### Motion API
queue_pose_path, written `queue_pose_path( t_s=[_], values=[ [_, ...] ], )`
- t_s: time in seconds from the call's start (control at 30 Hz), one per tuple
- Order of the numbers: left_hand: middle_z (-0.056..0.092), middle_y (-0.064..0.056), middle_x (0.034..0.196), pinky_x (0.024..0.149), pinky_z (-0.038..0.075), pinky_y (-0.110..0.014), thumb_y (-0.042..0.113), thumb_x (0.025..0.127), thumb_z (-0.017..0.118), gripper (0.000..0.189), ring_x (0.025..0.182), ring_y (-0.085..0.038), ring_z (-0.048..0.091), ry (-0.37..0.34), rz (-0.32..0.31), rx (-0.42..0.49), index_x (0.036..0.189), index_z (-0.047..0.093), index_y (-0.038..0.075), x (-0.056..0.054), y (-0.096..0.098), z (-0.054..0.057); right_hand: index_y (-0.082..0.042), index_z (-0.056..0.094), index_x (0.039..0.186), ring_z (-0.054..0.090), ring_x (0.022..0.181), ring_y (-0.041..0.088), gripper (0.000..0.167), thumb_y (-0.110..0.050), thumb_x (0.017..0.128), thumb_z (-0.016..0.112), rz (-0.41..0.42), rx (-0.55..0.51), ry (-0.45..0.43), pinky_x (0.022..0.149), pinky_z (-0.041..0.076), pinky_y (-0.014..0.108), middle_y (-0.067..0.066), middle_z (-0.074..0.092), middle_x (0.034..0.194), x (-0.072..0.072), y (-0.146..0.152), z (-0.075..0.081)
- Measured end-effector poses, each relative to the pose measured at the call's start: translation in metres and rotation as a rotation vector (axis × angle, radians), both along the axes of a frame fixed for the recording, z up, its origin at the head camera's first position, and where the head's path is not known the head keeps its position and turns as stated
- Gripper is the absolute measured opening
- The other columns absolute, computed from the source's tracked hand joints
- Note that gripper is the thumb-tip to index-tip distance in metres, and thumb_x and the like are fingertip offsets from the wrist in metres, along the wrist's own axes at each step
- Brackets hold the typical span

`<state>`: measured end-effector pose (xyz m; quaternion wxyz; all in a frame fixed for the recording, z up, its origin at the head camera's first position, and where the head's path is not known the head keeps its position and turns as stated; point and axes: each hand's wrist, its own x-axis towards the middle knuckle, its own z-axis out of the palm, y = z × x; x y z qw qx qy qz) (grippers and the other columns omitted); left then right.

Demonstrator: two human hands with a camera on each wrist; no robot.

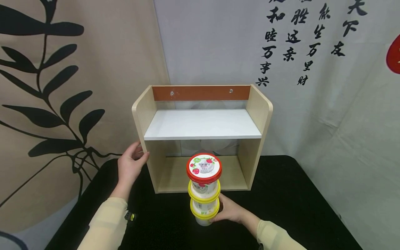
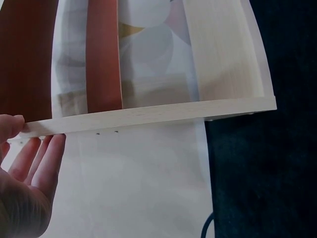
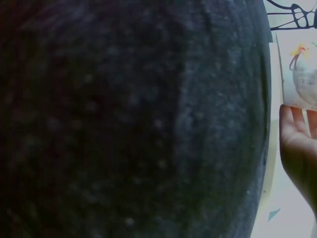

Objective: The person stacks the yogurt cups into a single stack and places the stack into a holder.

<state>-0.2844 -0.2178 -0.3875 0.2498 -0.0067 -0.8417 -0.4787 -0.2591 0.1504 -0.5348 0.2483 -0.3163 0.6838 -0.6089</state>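
In the head view, a small wooden shelf unit point(image 1: 203, 125) stands on a black table. My left hand point(image 1: 129, 170) pinches the edge of its left side panel, thumb on one face and fingers on the other; the left wrist view shows this panel edge point(image 2: 148, 115) too. Just before the unit's front, three tubs form a stack: a red-lidded tub point(image 1: 204, 168) on top, a yellow-lidded tub point(image 1: 204, 197) in the middle and another yellow-lidded tub point(image 1: 203, 217) lowest. Around the lowest one curls my right hand point(image 1: 231, 210). Whether the stack touches the table cannot be told.
The unit has a white upper board point(image 1: 203, 125), a pale bottom board point(image 1: 175, 173) and a brown back strip point(image 1: 201, 93). Behind hangs a cloth point(image 1: 212, 41) with black writing and leaf drawings. The black table point(image 1: 290, 198) spreads to both sides.
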Motion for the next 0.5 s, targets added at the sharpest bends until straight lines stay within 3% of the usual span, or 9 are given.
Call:
queue_pose_path(
  t_s=[0.5],
  values=[
    [0.064,-0.019,0.124,0.088,0.053,-0.055,0.016,0.095,0.069,0.051,0.11,-0.036,0.063,0.007,-0.001,-0.004,0.143,0.053,0.015,-0.001,0.0,-0.001,-0.014,0.034,0.147,0.05,0.129,0.029,0.076,-0.011,0.084,0.078,0.009,-0.065,0.004,0.104,0.042,0.046,0.01,0.05,0.142,0.0,0.002,0.027]
  ],
)
